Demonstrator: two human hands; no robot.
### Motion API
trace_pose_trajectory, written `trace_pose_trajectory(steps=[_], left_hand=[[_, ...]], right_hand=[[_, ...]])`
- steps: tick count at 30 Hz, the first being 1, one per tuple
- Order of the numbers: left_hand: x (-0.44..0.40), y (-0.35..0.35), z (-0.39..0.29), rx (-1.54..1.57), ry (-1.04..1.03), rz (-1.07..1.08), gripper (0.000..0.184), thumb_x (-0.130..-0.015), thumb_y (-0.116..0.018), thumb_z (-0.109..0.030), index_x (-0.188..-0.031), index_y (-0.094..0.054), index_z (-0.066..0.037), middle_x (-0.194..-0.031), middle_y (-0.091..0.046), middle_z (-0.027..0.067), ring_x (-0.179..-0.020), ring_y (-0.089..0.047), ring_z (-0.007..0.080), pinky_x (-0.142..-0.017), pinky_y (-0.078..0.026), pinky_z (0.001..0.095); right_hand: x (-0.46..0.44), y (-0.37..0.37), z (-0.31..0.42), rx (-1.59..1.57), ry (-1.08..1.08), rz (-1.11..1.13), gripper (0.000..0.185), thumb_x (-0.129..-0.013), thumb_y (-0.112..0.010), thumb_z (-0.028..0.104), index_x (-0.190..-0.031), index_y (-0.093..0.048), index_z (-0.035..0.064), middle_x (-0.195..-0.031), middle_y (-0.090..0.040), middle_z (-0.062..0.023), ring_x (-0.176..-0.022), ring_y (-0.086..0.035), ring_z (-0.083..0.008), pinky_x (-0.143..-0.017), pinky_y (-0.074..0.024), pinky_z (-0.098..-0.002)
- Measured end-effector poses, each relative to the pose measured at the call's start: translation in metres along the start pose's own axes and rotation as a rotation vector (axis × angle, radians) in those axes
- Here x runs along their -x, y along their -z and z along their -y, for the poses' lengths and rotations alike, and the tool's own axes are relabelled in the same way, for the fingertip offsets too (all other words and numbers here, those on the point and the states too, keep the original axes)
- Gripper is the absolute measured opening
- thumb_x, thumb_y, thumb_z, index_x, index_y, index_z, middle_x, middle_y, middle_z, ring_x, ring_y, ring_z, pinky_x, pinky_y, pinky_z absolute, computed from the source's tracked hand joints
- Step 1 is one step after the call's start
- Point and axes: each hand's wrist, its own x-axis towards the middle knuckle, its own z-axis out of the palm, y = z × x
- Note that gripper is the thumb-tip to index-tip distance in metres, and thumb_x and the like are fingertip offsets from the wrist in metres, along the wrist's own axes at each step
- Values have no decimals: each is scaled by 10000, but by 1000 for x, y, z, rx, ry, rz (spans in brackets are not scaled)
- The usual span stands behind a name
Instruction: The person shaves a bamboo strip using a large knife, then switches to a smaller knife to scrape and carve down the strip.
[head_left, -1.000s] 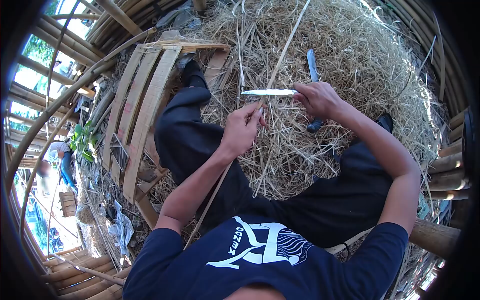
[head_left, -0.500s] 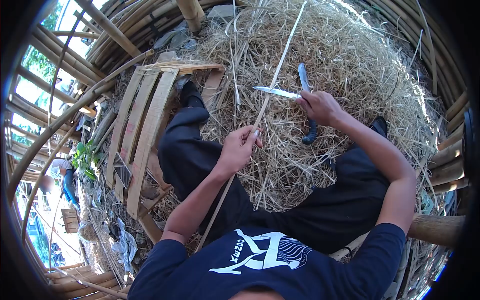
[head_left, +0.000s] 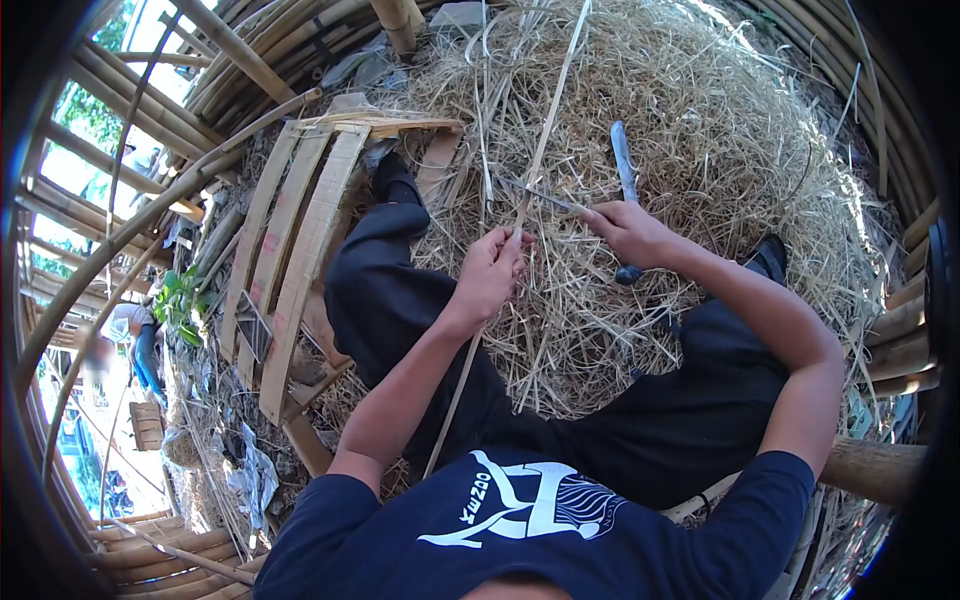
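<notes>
A long thin bamboo strip [head_left: 550, 122] runs from the top of the view down past my left forearm. My left hand [head_left: 492, 268] is closed around it near its middle. In my right hand [head_left: 630, 233] is a knife [head_left: 548, 196], its blade pointing left across the strip just above my left fingers. Blade and strip appear to touch. Beyond my right hand a second, larger blade [head_left: 623, 160] with a dark handle [head_left: 628, 274] lies on the shavings, partly hidden by that hand.
Bamboo shavings [head_left: 720, 150] cover the ground between and beyond my legs. A slatted wooden piece [head_left: 310, 250] stands by my left leg. Bamboo poles [head_left: 890, 470] enclose the place. Outside on the left, a person [head_left: 140, 350] is partly visible.
The knife has come slightly lower and its blade has turned, now looking darker and slanting more. My left hand and the strip have shifted a little within a slightly moved view.
</notes>
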Motion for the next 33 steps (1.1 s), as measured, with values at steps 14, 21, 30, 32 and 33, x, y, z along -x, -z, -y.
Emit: trace_pose_trajectory(steps=[14, 21, 30, 32, 33], left_hand=[[-7, -6, 23, -438, -189, -174, 189, -993, -460, -150, -934, -562, -3, -628, -418, -46, -545, -362, 29, -481, -291, 210], [-6, -8, 23, -464, -190, -186, 211, -976, -469, -159, -928, -569, 20, -648, -531, 42, -578, -511, 110, -565, -430, 297], [-1, -12, 16, -717, -277, -309, 208, -977, -471, -158, -925, -583, 10, -623, -467, 12, -550, -431, 82, -517, -370, 265], [2, -14, 13, -692, -250, -303, 207, -972, -479, -168, -927, -588, 3, -624, -483, 23, -549, -447, 93, -524, -381, 275], [3, -15, 14, -695, -249, -300, 207, -972, -479, -168, -927, -588, 3, -624, -483, 23, -549, -447, 93, -524, -381, 275]], right_hand=[[1, -18, 8, 399, 155, -141, 344, -982, -414, 354, -869, -523, 47, -590, -559, -188, -605, -585, -402, -563, -445, -513], [7, -18, 19, 396, 203, -84, 336, -980, -421, 346, -854, -535, 57, -592, -559, -192, -601, -581, -403, -562, -443, -514], [-5, -20, 10, 473, 187, -119, 350, -970, -435, 368, -843, -566, 69, -631, -589, -168, -628, -589, -384, -583, -448, -494], [-12, -12, 4, 368, 37, -103, 391, -968, -433, 387, -814, -580, 60, -668, -606, -161, -656, -596, -378, -605, -451, -496], [-10, 0, 11, 411, 9, -53, 419, -969, -431, 395, -800, -589, 45, -700, -613, -171, -700, -597, -380, -640, -451, -500]])
